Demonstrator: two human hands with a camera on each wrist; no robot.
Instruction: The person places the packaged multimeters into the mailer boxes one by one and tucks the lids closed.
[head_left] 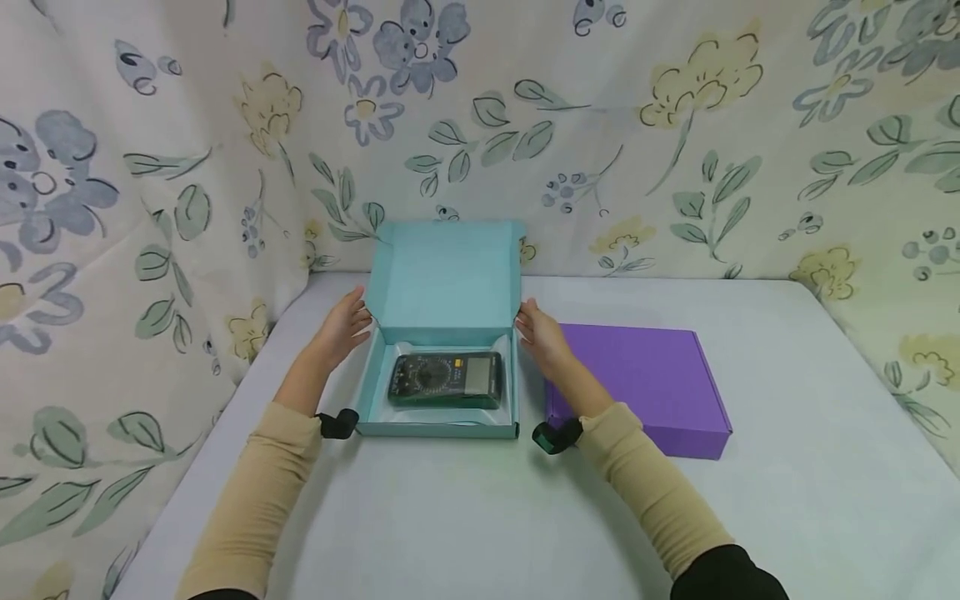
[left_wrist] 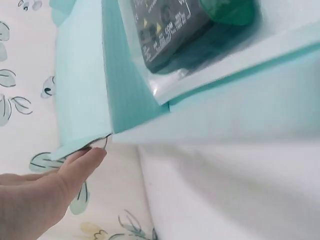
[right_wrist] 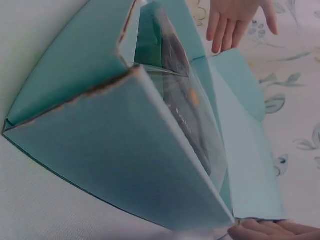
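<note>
A light teal cardboard box [head_left: 437, 430] lies on the table with its lid [head_left: 450, 275] raised at the back. Inside, a black digital multimeter [head_left: 432, 377] with a dial, a grey screen and green sides rests in clear plastic wrapping [left_wrist: 165, 90]. My left hand [head_left: 343, 325] is at the lid's left side, its fairly straight fingertips [left_wrist: 92, 156] right at the lower edge of the side flap. On the opposite side, my right hand [head_left: 544, 342] has its fingers [right_wrist: 255, 231] against the lid's right edge near the hinge.
A closed purple box [head_left: 637, 375] lies to the right, partly behind my right forearm. White cloth covers the table [head_left: 450, 517]. Behind and to the left hangs a floral curtain [head_left: 600, 150]. A small black camera [head_left: 339, 423] sits at my left wrist, another [head_left: 557, 435] at my right.
</note>
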